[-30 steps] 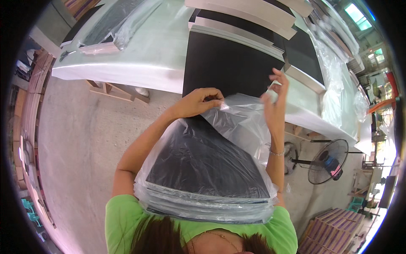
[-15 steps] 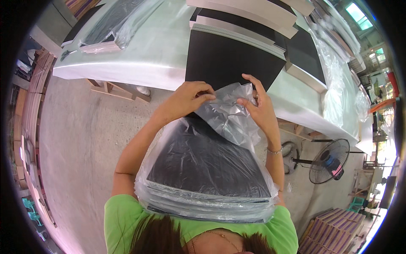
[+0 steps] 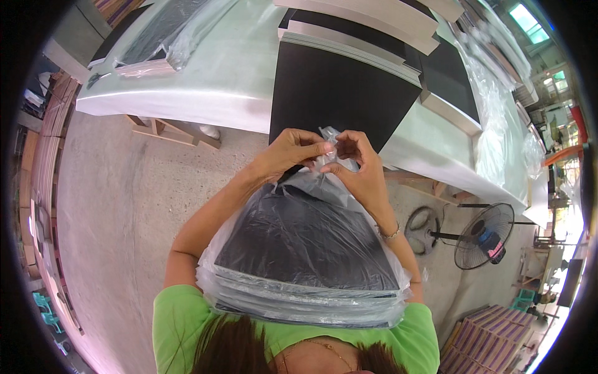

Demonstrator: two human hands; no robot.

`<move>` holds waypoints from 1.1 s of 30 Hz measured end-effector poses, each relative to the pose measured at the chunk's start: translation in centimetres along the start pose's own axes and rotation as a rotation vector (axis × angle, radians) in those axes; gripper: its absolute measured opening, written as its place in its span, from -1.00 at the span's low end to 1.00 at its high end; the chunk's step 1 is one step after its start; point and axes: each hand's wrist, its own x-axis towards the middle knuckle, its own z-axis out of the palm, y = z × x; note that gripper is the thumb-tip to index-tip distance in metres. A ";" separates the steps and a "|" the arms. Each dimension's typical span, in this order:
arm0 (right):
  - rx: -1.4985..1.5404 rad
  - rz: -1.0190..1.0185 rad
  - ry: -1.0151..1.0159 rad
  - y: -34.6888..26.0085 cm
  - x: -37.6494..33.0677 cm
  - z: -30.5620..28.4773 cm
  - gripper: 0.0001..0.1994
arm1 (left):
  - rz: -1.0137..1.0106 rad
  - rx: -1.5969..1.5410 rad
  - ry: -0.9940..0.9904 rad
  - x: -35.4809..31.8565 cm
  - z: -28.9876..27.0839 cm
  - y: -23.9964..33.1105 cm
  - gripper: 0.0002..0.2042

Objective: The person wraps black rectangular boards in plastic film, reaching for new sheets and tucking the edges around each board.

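A clear plastic bag [image 3: 311,303] wraps a stack of black boards [image 3: 299,240] lying close against my body. At its far end the bag's mouth is gathered and crumpled between my hands. My left hand [image 3: 293,153] pinches the gathered plastic between thumb and fingers. Close beside it, my right hand [image 3: 358,168] is curled with thumb and fingers on the same bunched end. Just beyond them is a large black panel [image 3: 342,87] on the table, its near edge partly hidden by my hands.
The white-covered table [image 3: 180,103] spans the far side, carrying more stacked black boards [image 3: 448,81] and a plastic-wrapped bundle [image 3: 149,65]. Scissors [image 3: 96,79] lie at its left end. A standing fan [image 3: 486,237] is on the floor to the right, near striped stacked boards [image 3: 492,340].
My right hand has moved left and a little nearer, closing in on my left hand. The loose, spread plastic has been gathered into a narrow bunch between them.
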 end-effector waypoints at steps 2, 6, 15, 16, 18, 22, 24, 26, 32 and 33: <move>0.031 0.019 -0.022 0.3 0.0 0.2 -0.76 | 0.019 -0.002 0.008 -0.1 0.4 -0.2 -0.77; 0.090 0.098 -0.051 0.6 0.1 0.2 -0.80 | 0.082 0.146 0.002 0.1 -0.3 -0.4 -0.76; 0.103 0.374 0.357 5.9 -4.0 -7.7 -0.89 | -0.096 -0.808 -0.098 -0.9 -3.5 -2.0 -0.87; 0.132 0.477 0.410 7.8 -5.8 -10.2 -0.87 | -0.055 -0.833 -0.059 -1.2 -4.3 -1.9 -0.87; 0.375 0.452 0.729 13.1 -9.9 -15.0 -0.82 | 0.024 -0.883 0.017 -1.7 -5.8 -2.1 -0.85; -0.247 0.531 0.952 24.5 -26.8 -33.8 -0.77 | 0.032 -0.721 0.186 -3.4 -7.3 -0.9 -0.78; -0.654 0.515 0.996 23.9 -33.4 -41.1 -0.77 | 0.030 -0.731 0.103 -3.0 -8.7 -1.2 -0.80; -1.050 0.575 0.931 20.9 -33.2 -42.4 -0.80 | 0.044 -0.614 0.104 -3.9 -8.5 -0.5 -0.82; 0.121 0.143 0.915 5.6 -13.0 -26.5 -0.94 | 0.021 -0.086 -0.045 -2.6 -2.7 1.6 -0.81; 0.159 0.223 0.930 5.4 -11.4 -24.3 -0.89 | 0.018 -0.086 -0.094 -2.3 -1.6 1.8 -0.81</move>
